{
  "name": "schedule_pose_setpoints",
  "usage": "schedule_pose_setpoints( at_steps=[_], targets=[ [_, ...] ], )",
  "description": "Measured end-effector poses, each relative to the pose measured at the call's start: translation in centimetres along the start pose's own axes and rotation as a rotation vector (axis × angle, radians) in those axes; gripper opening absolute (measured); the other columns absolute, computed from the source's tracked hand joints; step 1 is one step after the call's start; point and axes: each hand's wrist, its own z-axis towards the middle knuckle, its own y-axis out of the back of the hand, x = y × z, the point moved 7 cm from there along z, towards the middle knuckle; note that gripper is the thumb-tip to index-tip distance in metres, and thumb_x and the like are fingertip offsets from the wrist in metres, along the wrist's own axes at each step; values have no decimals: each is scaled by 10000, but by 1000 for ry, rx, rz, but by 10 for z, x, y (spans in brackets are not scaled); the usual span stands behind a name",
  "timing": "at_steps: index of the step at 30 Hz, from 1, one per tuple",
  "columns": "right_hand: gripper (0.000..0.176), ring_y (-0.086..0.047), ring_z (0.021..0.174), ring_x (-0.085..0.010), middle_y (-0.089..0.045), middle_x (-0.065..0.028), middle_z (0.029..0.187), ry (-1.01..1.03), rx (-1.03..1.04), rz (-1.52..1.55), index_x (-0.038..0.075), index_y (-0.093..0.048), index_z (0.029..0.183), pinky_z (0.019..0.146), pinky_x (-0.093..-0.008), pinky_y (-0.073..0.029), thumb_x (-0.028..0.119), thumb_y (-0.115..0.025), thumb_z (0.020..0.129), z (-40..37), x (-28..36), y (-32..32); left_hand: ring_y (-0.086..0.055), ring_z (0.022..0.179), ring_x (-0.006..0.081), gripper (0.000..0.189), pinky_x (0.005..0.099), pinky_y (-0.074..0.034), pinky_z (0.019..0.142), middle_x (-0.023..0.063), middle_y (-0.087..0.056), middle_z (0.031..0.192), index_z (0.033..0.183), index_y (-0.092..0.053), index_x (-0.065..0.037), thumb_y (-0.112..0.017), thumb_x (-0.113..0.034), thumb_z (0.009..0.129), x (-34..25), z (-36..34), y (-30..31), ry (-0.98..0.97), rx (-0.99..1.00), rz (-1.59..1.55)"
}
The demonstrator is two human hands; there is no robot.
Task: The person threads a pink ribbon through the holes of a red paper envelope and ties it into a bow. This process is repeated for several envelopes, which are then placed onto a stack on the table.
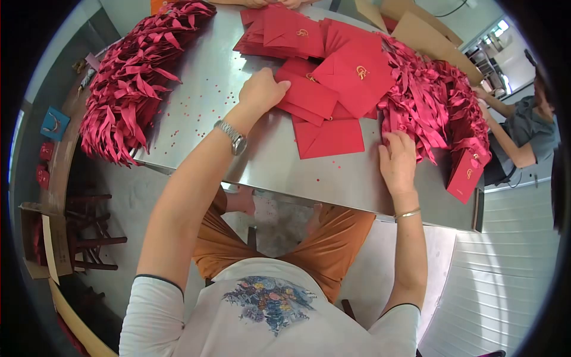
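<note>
Red envelopes with gold emblems lie in overlapping stacks on the metal table. My left hand (262,93), a watch at its wrist, is closed at the left edge of a red envelope (309,96), the thumb on top and the other fingertips partly hidden. Nearer to me lies another red envelope (330,138). My right hand (398,159), with a bangle at the wrist, is loosely bent beside a heap of red ribbons (416,113). Its thumb stands apart from the fingers, which touch the near edge of the heap. I see nothing held in it.
A long row of ribboned red pieces (122,89) runs along the left of the metal table (214,65). Red confetti bits are scattered on top. At the right corner hangs a red packet (466,175). A cardboard box (425,38) and a co-worker (523,125) are beyond.
</note>
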Motion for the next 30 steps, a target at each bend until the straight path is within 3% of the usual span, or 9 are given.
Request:
schedule_pose_setpoints(
  at_steps=[3, 7, 11, 17, 20, 23, 25, 27, 30],
  targets=[
    [357, -568, 1093, -328, -601, -149, 1163, 117, 154, 220, 86, -663, 1104, 928, -421, -458, 190, -724, 768, 0, 42, -12, -617, 1089, 370, 584, 428, -500, 910, 238, -642, 1132, 1134, -580, 88, -762, -323, 762, 13, 21, -14, 39, 78, -350],
    [358, -576, 1075, -329, -604, -139, 1160, 31, 277, 213, 102, -674, 1085, 934, -419, -461, 205, -739, 749, 3, 59, -19, -673, 892, 233, 317, 330, -555, 763, 152, -661, 1048, 1114, -571, 114, -651, -90, 885, 11, -10, 13, 230, 393, -911],
    [345, -576, 1074, -333, -604, -145, 1157, -20, 241, 235, 78, -673, 1079, 921, -423, -467, 187, -725, 756, 2, 61, -24, -666, 854, 179, 326, 297, -550, 735, 126, -667, 1025, 1134, -576, 81, -629, -160, 921, 63, -47, 37, 265, 293, -1006],
    [295, -601, 1037, -384, -617, -225, 1137, 49, 156, 390, 21, -643, 1107, 900, -431, -496, -2, -561, 824, 8, 81, -32, -635, 943, 152, 363, 280, -522, 818, 107, -645, 1096, 1253, -515, 81, -572, -104, 946, 36, -135, 26, 104, 123, -1206],
    [312, -613, 1020, -377, -648, -179, 1124, 50, 6, 227, 36, -672, 1061, 888, -432, -504, -15, -578, 767, 16, 36, -4, -633, 918, 141, 375, 263, -527, 786, 104, -639, 1102, 1279, -507, 58, -575, -80, 937, 22, -150, 7, 27, 52, -1102],
    [297, -596, 1073, -362, -651, -184, 1126, 93, 61, -101, 45, -680, 1050, 918, -418, -496, -48, -567, 791, 29, -10, 4, -641, 791, 125, 392, 202, -505, 574, 96, -653, 1027, 1281, -514, 25, -602, -99, 920, 1, -154, -11, 149, 178, -927],
    [243, -602, 1032, -336, -656, -152, 1110, 174, 227, -44, 47, -691, 977, 902, -409, -500, 9, -555, 779, 24, -41, -22, -641, 804, 141, 388, 246, -517, 621, 105, -661, 992, 1244, -531, 25, -639, -97, 892, 3, -146, -22, 161, 160, -844],
    [194, -604, 1023, -330, -660, -140, 1093, 175, 239, -41, 40, -684, 941, 882, -407, -500, 22, -606, 764, 25, -41, -14, -634, 798, 161, 345, 298, -520, 685, 121, -663, 979, 1163, -562, 31, -674, -97, 863, -4, -141, -11, -119, -19, -558],
    [159, -605, 1035, -316, -661, -131, 1084, 137, 238, 26, 36, -680, 933, 877, -394, -497, 60, -666, 776, 18, -42, -5, -623, 801, 177, 287, 320, -510, 748, 122, -665, 949, 1078, -582, 33, -693, -92, 845, 8, -142, -4, -1, 28, -532]
  ],
)
